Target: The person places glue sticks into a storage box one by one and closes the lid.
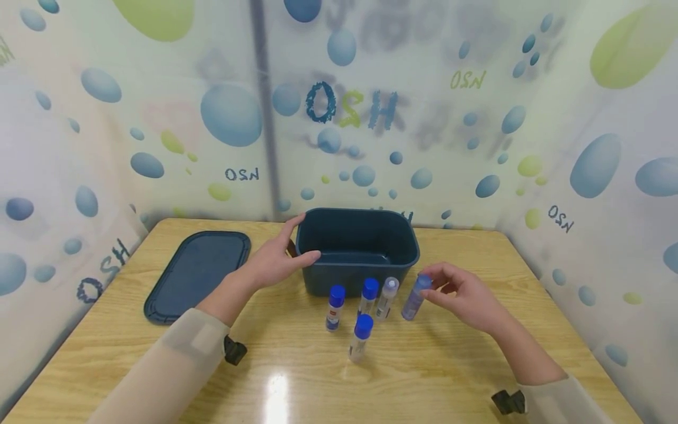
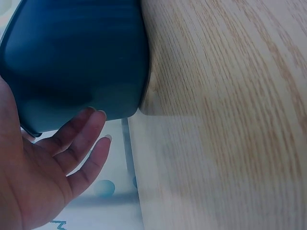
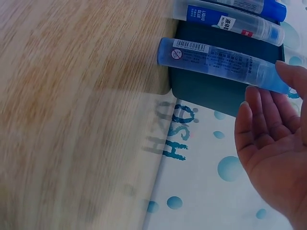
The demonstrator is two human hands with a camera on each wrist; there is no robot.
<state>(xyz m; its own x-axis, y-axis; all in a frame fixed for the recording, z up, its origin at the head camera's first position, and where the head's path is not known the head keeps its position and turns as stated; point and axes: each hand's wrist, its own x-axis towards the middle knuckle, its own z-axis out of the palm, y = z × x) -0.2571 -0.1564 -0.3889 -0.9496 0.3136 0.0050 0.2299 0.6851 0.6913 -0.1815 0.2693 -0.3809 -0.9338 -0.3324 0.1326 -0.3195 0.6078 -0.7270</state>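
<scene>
A dark blue-green plastic bin (image 1: 360, 280) stands on the table. My left hand (image 1: 278, 253) spans its left end, the thumb at the front rim and the index finger toward the back corner. In the left wrist view, the loosely bent fingers (image 2: 79, 143) of that hand lie against the bin's wall (image 2: 76, 57). My right hand (image 1: 466, 294) pinches the top of a bluish liquid glue bottle (image 1: 413, 300) between thumb and fingers. Whether that bottle's base touches the table I cannot tell. More glue bottles, including a blue-capped one (image 1: 335, 309) and a clear-topped one (image 1: 387, 299), stand before the bin.
A dark lid (image 1: 203, 271) lies flat on the table's left side. Behind the wooden table (image 1: 424, 377) hangs a patterned curtain (image 1: 450, 118), which also encloses both sides. One blue-capped glue bottle (image 1: 361, 338) stands closer to me than the others.
</scene>
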